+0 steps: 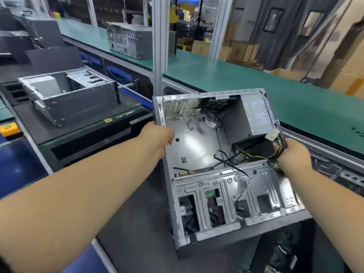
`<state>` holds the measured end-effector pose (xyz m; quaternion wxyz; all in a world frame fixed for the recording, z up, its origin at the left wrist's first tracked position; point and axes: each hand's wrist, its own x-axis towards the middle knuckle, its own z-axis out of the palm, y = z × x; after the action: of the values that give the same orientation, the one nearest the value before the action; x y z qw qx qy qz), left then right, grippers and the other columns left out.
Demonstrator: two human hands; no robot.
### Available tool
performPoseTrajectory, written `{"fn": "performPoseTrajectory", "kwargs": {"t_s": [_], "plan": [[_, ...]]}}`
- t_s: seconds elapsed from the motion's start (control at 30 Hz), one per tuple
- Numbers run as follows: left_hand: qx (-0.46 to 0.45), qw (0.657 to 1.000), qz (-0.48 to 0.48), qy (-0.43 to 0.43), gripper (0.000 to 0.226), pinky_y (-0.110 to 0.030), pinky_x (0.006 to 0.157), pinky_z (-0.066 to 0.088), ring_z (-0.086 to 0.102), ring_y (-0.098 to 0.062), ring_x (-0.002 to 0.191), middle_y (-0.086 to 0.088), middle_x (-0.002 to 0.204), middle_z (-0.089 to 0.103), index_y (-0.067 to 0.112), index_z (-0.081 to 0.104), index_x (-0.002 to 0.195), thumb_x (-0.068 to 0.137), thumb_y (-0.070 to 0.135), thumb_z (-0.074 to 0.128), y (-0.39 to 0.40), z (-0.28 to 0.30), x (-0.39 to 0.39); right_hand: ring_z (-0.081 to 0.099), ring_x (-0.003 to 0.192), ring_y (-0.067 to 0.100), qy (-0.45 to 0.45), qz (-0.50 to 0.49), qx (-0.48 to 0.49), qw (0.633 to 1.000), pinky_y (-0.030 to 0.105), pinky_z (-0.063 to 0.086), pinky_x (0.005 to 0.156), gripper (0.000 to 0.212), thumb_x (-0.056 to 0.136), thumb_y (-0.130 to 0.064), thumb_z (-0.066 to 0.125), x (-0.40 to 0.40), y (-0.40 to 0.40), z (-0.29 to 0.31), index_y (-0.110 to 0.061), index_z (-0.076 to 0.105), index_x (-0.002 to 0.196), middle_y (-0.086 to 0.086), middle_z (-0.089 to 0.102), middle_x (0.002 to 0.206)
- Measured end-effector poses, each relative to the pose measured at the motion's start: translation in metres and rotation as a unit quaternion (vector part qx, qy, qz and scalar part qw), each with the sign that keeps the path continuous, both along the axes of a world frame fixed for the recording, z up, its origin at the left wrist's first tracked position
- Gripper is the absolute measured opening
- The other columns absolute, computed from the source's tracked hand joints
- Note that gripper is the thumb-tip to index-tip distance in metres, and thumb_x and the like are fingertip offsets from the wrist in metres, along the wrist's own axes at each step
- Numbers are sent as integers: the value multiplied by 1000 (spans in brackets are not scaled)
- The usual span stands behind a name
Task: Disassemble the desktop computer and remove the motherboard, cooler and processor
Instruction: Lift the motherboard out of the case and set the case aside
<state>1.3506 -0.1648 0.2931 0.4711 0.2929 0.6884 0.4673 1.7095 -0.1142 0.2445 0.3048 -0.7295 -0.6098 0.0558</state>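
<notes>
**Two hands carry the empty computer case**

The left hand (157, 139) grips the left edge of the computer case (199, 146), with its fingers curled over the metal rim. The right hand (293, 154) holds the right side of the case, and its fingers are wrapped round a bunch of power cables (277, 144) too. The case is up in the air and tilted, open side toward us.

Inside, the big flat floor is bare and shiny. I think the motherboard, cooler and processor are already out, because none of them show in there. The power supply (256, 117) sits in the top right corner. A few thin black wires (226, 160) hang loose.

To do this step well, both hands should hold tight, keep the case level, and keep the loose cables tucked in so they do not catch on anything. Set it down softly.

Counting: three computer cases in all. One is in the hands, one second case (69, 95) lies open on the left, and one third case (130, 42) stands on the green bench (236, 79) behind. Two hands. One power supply.
</notes>
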Motion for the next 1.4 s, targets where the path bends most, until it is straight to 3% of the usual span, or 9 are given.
{"fn": "performPoseTrajectory", "kwargs": {"t_s": [0.1,0.23,0.33,0.47,0.63,0.73,0.97,1.13,1.4], "plan": [[80,996,-31,-14,65,-27,63,47,53,-22,78,-5,88,58,14,59,125,68,-17,49,21,8,-4,49,72,31,21,-48,27,998,36,36,66,19,94,-27,59,1,-9,-5,-9,57,87,12,55,76],[151,983,-102,-9,77,-18,44,48,60,-16,77,0,86,64,19,53,133,65,-17,53,49,9,-5,52,66,32,67,-136,53,987,32,35,57,9,86,-7,57,0,-26,-19,-12,54,79,5,55,67],[188,970,-154,-10,78,-17,51,51,63,-11,75,5,85,67,25,52,133,68,-16,55,75,5,-7,54,69,27,108,-172,84,975,33,43,64,13,84,-4,57,-9,-41,-29,-17,55,85,3,60,75],[217,950,-224,-2,74,-21,67,53,65,-13,88,6,94,67,27,53,131,70,-15,56,108,-3,-14,64,80,32,197,-224,80,951,48,57,73,12,90,-11,58,-30,-57,-37,-21,52,92,6,66,88],[255,924,-283,-17,72,-15,67,53,68,-8,91,12,97,69,27,52,132,73,-14,59,129,-15,-28,49,86,17,103,-250,110,956,27,40,76,32,91,-15,65,-62,-90,-37,-12,50,118,3,53,97],[280,909,-309,-19,78,-8,66,50,66,5,87,26,94,69,32,47,137,74,-12,59,123,-24,-36,50,85,17,166,-252,89,949,22,41,77,27,93,-15,63,-79,-109,-37,-29,43,104,-4,53,91],[311,884,-347,47,80,4,61,40,59,17,73,31,111,60,41,31,145,80,2,59,91,-52,-60,60,88,25,212,-313,27,925,34,44,75,24,93,-37,63,-104,-150,-52,-18,57,106,2,66,94],[303,884,-351,62,78,8,64,38,54,26,85,34,109,60,35,31,144,81,-1,58,82,-63,-75,52,63,6,232,-335,44,912,17,35,50,24,92,-35,66,-131,-171,-65,-27,48,106,-12,58,79],[208,907,-366,15,71,-21,90,37,55,0,109,29,112,61,44,39,139,77,24,67,70,-98,-81,58,102,25,310,-294,-35,903,38,42,87,42,91,-53,61,-132,-183,-83,-27,49,123,-4,62,107]]}}
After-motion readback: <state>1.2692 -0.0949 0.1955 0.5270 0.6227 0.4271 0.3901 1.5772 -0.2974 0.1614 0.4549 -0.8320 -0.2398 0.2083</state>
